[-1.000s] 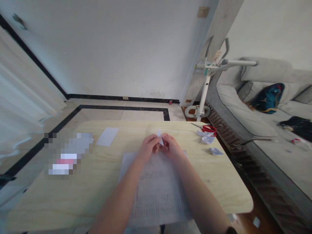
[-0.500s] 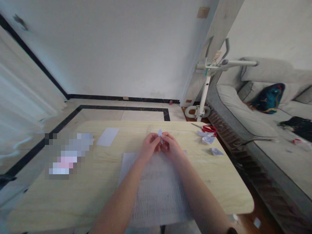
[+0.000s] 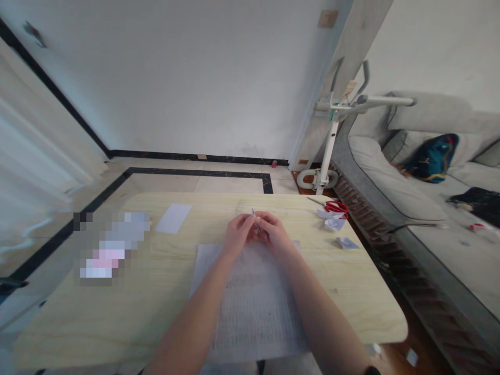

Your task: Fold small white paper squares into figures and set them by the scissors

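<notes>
My left hand (image 3: 239, 230) and my right hand (image 3: 272, 229) meet over the far end of a large printed sheet (image 3: 258, 307). Between their fingertips they pinch a small folded piece of paper (image 3: 253, 212), seen nearly edge-on as a thin line. Most of it is hidden by the fingers. Both hands are closed, thumbs close together. Off to the left of them a blank white sheet (image 3: 173, 219) lies flat on the table.
On the wooden table's (image 3: 363, 302) right side lie red-handled scissors (image 3: 335, 208), crumpled paper scraps (image 3: 334, 224) and a small folded paper (image 3: 347, 243). A blurred-out patch (image 3: 113, 245) covers the left side. A grey sofa (image 3: 422, 224) stands beyond the right edge.
The folded paper has turned between my fingers, from showing a pale face to a thin edge. Both hands stay in nearly the same place.
</notes>
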`<control>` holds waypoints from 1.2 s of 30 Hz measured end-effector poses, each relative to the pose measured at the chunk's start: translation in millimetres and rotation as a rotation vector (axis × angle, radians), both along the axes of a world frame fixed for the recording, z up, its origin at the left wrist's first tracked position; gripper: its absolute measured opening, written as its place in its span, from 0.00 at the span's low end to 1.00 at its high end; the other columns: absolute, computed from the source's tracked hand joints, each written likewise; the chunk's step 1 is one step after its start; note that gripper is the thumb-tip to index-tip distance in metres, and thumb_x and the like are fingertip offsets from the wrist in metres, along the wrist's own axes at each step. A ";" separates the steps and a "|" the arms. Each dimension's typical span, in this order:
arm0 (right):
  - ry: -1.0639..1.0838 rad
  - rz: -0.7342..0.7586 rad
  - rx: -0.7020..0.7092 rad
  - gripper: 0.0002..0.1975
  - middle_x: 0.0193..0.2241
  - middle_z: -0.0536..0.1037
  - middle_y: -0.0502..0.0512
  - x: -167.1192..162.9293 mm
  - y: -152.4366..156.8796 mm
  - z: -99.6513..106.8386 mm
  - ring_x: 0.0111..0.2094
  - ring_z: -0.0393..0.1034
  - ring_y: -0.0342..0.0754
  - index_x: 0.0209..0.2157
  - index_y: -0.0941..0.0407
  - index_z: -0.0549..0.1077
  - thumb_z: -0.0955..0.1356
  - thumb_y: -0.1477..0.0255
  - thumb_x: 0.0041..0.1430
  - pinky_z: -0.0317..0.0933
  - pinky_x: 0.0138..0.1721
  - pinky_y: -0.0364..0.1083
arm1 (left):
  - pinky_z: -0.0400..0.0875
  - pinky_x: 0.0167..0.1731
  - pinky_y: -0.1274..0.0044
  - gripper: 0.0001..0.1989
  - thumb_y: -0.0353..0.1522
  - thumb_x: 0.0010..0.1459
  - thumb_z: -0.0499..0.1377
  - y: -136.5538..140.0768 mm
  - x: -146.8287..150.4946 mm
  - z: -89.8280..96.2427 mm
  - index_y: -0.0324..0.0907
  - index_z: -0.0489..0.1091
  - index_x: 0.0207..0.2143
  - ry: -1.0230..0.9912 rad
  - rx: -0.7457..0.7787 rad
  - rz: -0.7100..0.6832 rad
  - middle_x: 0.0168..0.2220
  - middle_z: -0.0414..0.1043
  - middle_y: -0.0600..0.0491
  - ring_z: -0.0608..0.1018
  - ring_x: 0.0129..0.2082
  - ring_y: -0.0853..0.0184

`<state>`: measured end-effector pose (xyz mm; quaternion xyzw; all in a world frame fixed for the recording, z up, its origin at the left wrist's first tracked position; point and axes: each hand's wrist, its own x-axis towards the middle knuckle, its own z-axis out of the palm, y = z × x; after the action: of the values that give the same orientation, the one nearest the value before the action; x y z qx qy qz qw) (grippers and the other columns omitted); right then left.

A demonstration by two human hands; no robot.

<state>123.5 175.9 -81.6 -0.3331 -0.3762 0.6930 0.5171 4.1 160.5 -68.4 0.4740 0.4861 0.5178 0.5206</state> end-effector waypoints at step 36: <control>-0.085 0.128 0.064 0.12 0.12 0.61 0.41 7.3 -1.5 1.7 0.14 0.49 0.37 0.27 0.56 0.68 0.73 0.64 0.47 0.39 0.17 0.40 | 0.55 0.15 0.82 0.19 0.46 0.51 0.59 0.1 -4.0 0.8 0.39 0.66 0.22 -0.064 -0.059 -0.053 0.14 0.59 0.60 0.63 0.14 0.76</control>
<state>130.8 174.4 -79.9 -0.3207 -0.4404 0.6975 0.4655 0.1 160.7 -67.6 0.4544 0.4715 0.5043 0.5629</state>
